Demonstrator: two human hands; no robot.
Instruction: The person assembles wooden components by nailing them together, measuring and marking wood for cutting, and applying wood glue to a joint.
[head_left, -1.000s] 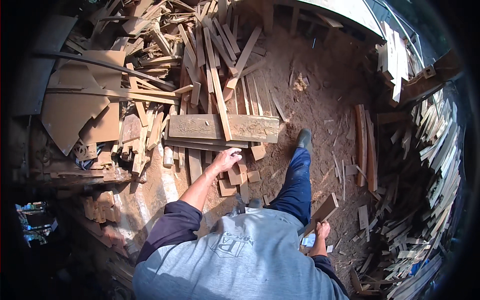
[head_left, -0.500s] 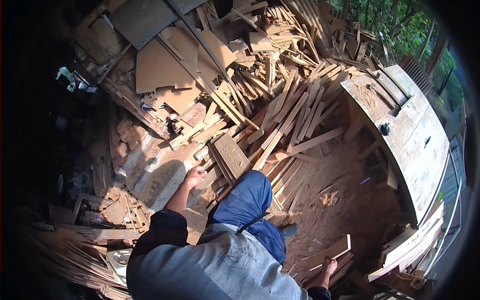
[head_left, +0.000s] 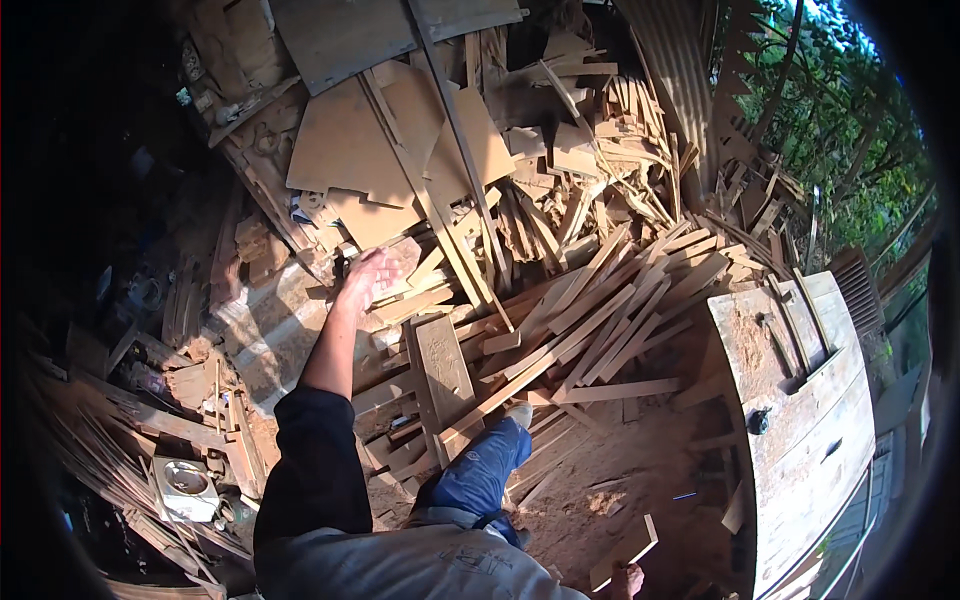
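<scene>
My left arm reaches forward over the scrap pile. My left hand [head_left: 370,274] has its fingers stretched out and apart, with nothing seen in them. It is beside a pinkish flat piece of wood [head_left: 403,256] and some pale offcuts [head_left: 412,306]; whether it touches them I cannot tell. Low in the picture, my right hand [head_left: 627,581] is closed on the edge of a wooden board [head_left: 622,562], held down by my side. A thick plank [head_left: 441,368] rests on the pile between my left hand and my bent knee in blue trousers.
Long wooden strips [head_left: 600,315] lie heaped ahead, with large brown panels [head_left: 370,135] behind them. A pale worktable [head_left: 800,440] stands at the right. Sawdust covers the floor [head_left: 640,455]. Corrugated sheeting [head_left: 675,75] rises at the back, and a white basin-like object [head_left: 184,485] sits at lower left.
My left hand has stretched farther forward and its fingers have opened out. I have stepped forward toward the pile. My right hand still holds the board, now lower in the picture.
</scene>
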